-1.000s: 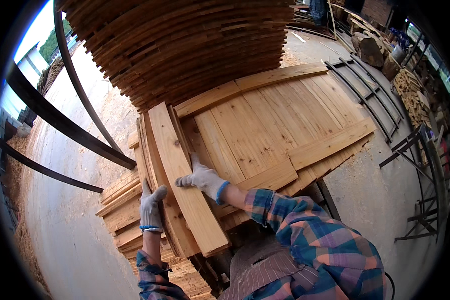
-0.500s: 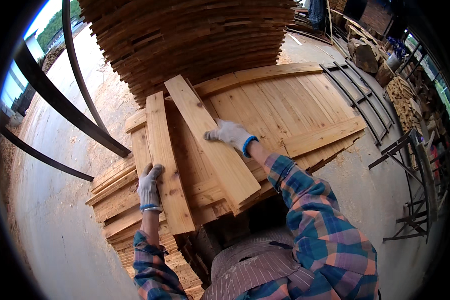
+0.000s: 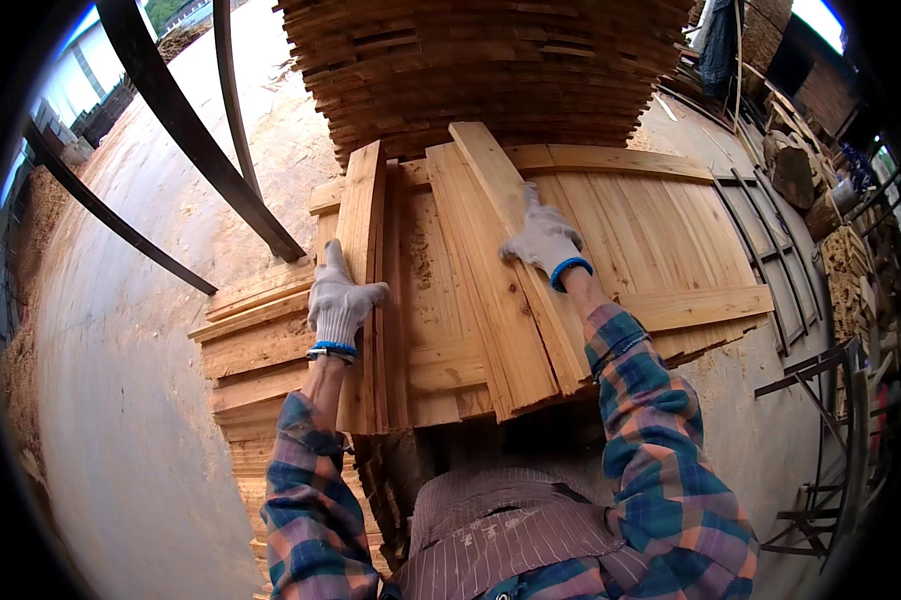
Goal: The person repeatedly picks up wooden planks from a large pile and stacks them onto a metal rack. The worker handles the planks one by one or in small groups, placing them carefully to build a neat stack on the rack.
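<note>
Planks mid-sort: gloved left hand (image 3: 341, 300) gripped upright pale pine boards (image 3: 363, 290) at the flat wooden panel's (image 3: 671, 240) left edge; gloved right hand (image 3: 543, 240), fingers spread, pressed flat on slanted pale plank (image 3: 501, 280). Best practice: square edges flush, keep fingers off seams.

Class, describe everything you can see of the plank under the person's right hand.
The plank is a long, flat board of pale, bare wood with visible grain. It lies flat and slanted on a wooden panel, its far end toward the big stack of boards, its near end jutting past the panel's front edge. The gloved right hand rests palm down on its upper part. More planks lie beside and beneath it.
</note>
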Demonstrator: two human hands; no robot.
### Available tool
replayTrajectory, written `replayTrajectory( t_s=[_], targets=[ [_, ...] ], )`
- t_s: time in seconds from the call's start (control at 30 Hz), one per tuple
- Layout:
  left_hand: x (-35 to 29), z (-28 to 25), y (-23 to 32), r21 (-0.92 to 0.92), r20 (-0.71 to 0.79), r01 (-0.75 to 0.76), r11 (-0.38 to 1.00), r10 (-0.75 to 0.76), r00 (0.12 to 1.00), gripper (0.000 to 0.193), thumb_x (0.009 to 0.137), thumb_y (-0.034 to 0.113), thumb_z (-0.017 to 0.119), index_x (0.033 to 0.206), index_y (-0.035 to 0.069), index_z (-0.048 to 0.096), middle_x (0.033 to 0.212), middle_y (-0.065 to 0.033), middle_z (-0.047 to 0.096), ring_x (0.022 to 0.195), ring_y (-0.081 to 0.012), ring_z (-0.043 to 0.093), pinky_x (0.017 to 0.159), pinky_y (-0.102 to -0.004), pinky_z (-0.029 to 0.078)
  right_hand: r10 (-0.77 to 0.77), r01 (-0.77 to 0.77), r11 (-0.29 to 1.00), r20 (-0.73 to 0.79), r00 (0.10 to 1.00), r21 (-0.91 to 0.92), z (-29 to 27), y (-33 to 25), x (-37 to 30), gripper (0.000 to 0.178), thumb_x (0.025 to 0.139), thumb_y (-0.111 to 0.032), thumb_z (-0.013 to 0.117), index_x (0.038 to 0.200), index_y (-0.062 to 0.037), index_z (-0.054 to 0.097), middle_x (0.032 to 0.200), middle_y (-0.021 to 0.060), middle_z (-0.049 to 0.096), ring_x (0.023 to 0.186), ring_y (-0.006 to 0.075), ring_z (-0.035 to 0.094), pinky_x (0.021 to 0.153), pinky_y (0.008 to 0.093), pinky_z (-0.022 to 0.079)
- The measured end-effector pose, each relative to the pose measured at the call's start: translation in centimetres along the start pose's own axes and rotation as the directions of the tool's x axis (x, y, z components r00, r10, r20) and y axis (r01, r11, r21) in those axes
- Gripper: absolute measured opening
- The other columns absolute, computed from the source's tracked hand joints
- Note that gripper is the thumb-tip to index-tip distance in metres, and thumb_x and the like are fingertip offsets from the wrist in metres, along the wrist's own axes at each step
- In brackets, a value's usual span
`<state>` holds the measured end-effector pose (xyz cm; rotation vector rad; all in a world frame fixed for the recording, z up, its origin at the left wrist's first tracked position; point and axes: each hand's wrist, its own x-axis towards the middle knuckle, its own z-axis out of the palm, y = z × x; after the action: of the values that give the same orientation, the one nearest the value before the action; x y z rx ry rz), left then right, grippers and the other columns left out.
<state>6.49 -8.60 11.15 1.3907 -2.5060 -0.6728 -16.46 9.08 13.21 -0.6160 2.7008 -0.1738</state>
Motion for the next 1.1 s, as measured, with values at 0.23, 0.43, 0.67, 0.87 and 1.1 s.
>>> replayTrajectory(
  t_s=[0.23,0.43,0.67,0.87,1.1],
  targets=[
    [2.1,1.2,-4.7,0.127,-0.106,0.015,0.992,-0.001,0.994,0.1,0.061,0.028,0.078,0.147,0.011,0.031,0.129,-0.0251,0.05,0.103,-0.0435,0.064,0.08,-0.0481,0.057,0.05,-0.045,0.994,-0.049,0.998,0.102,1.6,6.0,1.8,0.114,0.068,-0.044,0.083,0.156,-0.0148,0.017,0.137,0.0232,0.049,0.12,0.0395,0.057,0.092,0.0542,0.05],
    [1.2,3.1,-1.9,-0.022,-0.115,-0.009,1.0,0.007,0.993,0.099,0.06,0.026,0.069,0.149,0.008,0.029,0.127,-0.0311,0.055,0.102,-0.0457,0.064,0.084,-0.0466,0.055,-0.09,0.086,0.934,-0.007,0.996,0.348,4.7,-0.2,0.1,0.109,0.07,-0.049,0.08,0.155,-0.0123,0.023,0.142,0.0242,0.048,0.127,0.0415,0.052,0.102,0.0495,0.045],
    [2.6,0.8,-5.3,-0.259,-0.156,-0.04,0.965,-0.001,0.988,0.1,0.057,0.032,0.08,0.146,0.006,0.041,0.136,-0.0273,0.052,0.115,-0.0389,0.061,0.089,-0.0425,0.055,-0.033,0.055,0.965,-0.089,0.995,0.257,4.3,6.8,3.7,0.094,0.077,-0.06,0.071,0.15,-0.0116,0.036,0.135,0.0229,0.053,0.116,0.0417,0.059,0.095,0.0519,0.049],
    [4.2,2.8,-12.0,-0.205,-0.206,-0.139,0.969,0.097,0.974,0.091,0.071,0.038,0.085,0.145,0.005,0.043,0.133,-0.025,0.058,0.119,-0.0354,0.06,0.097,-0.0405,0.051,-0.149,0.16,0.985,-0.157,0.976,0.063,7.4,5.1,1.5,0.07,0.089,-0.056,0.057,0.147,-0.0226,0.037,0.133,0.0191,0.05,0.115,0.0443,0.057,0.084,0.0614,0.051],
    [5.2,0.8,-10.1,-0.102,0.052,0.213,0.972,-0.209,0.977,0.068,0.079,0.046,0.077,0.131,0.007,0.06,0.113,-0.0124,0.071,0.1,-0.0237,0.067,0.086,-0.0373,0.051,-0.154,0.153,0.988,-0.071,0.986,-0.017,3.7,-1.9,-1.9,0.082,0.089,-0.065,0.053,0.152,-0.017,0.029,0.137,0.0189,0.05,0.12,0.0417,0.052,0.085,0.0579,0.051]
  ],
)
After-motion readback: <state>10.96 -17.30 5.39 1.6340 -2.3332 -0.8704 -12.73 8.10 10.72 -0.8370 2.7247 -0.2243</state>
